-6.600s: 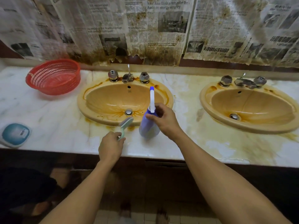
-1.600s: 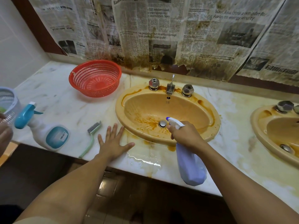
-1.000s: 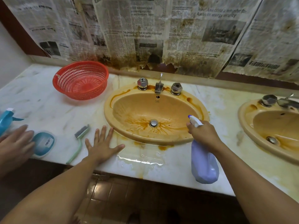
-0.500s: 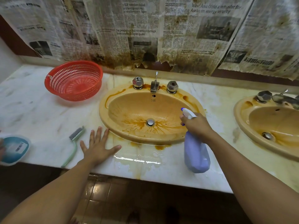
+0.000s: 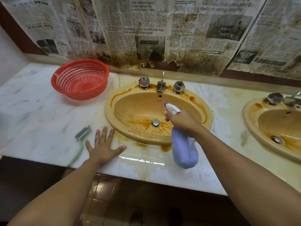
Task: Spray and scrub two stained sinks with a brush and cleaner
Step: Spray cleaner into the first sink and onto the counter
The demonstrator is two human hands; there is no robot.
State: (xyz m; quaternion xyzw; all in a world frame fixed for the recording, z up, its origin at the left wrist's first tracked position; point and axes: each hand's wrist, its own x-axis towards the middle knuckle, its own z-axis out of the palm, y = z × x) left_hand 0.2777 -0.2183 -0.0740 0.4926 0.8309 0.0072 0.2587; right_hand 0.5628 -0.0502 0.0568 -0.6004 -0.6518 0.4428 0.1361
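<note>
R hand (image 5: 180, 122) w/ bottle (image 5: 184, 147) has shifted in from the rim to over the sink (image 5: 110, 115) bowl, gripping its neck, while L hand (image 5: 104, 146) lies flat, fingers spread, on the wet counter (image 5: 40, 128) by the brush (image 5: 80, 141); risk: palm slips on the puddle or knocks the brush off the edge.

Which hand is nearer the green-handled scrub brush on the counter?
Left. The left hand lies beside the green-handled scrub brush; the right hand grips the lilac spray bottle over the stained sink.
</note>
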